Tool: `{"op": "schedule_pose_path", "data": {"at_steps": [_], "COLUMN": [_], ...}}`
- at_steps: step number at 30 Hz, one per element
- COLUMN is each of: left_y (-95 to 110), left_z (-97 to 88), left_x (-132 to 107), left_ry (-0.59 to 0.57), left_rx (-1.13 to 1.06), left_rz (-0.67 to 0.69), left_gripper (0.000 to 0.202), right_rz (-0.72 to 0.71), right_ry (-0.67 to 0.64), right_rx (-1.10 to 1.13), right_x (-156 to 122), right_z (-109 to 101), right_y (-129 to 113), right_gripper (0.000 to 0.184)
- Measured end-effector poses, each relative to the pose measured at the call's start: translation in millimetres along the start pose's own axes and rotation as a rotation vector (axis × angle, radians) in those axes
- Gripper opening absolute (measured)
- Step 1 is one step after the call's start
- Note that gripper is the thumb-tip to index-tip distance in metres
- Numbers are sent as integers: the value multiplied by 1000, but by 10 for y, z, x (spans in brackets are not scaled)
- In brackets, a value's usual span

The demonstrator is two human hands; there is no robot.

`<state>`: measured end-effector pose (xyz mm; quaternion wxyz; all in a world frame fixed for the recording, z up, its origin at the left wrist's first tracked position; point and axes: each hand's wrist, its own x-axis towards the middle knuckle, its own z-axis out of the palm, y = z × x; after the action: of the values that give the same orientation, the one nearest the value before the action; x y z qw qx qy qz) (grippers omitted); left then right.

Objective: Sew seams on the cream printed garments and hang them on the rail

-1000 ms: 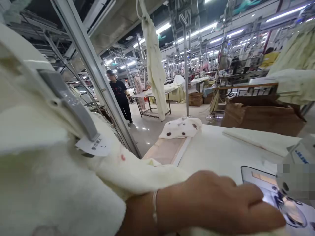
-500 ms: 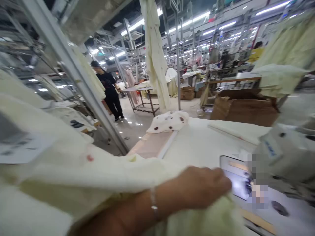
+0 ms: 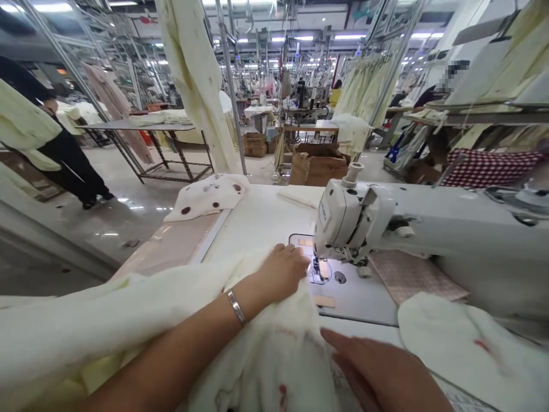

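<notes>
Cream fleece garment (image 3: 266, 355) lies on the table (image 3: 261, 214) under both hands. The left hand (image 3: 283, 272), unclenched, pins its edge flat just short of the sewing machine (image 3: 355, 220) beyond the fingertips. The right hand (image 3: 386, 372) rests flat nearer, steadying the bulk.

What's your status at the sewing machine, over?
Left hand flat on cream fabric, close beside the needle. Right hand flat on fabric, near edge. Nothing between fabric and needle.

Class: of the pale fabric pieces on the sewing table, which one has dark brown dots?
The small piece at the table's far left edge; the cream fabric under the left hand lacks them.
</notes>
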<state>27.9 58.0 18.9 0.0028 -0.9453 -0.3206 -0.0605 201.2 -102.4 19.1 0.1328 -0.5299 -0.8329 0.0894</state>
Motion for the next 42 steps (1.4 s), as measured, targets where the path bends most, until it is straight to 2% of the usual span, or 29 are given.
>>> {"op": "schedule_pose_path", "data": {"at_steps": [3, 6, 8, 10, 13, 15, 17, 19, 25, 33, 35, 39, 42], "left_y": [-39, 29, 158, 324, 520, 558, 524, 449, 236, 128, 137, 157, 123], "left_z": [-51, -135, -158, -125, -19, 24, 29, 18, 51, 37, 37, 89, 152], "left_x": [20, -3, -110, -288, -570, -684, -716, -687, -467, -266, -263, -243, -175], "left_ry": [20, 94, 130, 126, 110, 79, 28, 4, -5, 26, 58, 134, 183], "left_rx": [-25, -13, -19, -61, -106, -132, -179, -213, -223, -202, -188, -175, -149], "left_rz": [-45, -135, -157, -121, -74, -76, -64, -40, 16, 90, 115, 261, 293], "left_gripper": [3, 9, 8, 6, 26, 34, 36, 41, 49, 48, 43, 18, 16], "right_rz": [-49, -50, -73, -101, -86, -51, -28, -1, 177, 175, 180, 187, 192], "right_ry": [-42, -84, -116, -141, -107, -97, -114, -114, 2, 89, 105, 121, 124], "right_rx": [-167, -169, -105, -48, -124, -207, -248, -283, -375, -341, -336, -324, -309], "right_x": [371, 515, 509, 509, 617, 725, 795, 803, 720, 789, 766, 728, 735], "right_z": [76, 103, 63, -7, -92, -105, -83, -41, 119, 190, 199, 221, 229], "right_y": [42, 41, 75, 153, 319, 420, 500, 573, 850, 1020, 1028, 1054, 1072], "right_gripper": [37, 26, 27, 28, 32, 33, 25, 21, 27, 28, 27, 26, 26]}}
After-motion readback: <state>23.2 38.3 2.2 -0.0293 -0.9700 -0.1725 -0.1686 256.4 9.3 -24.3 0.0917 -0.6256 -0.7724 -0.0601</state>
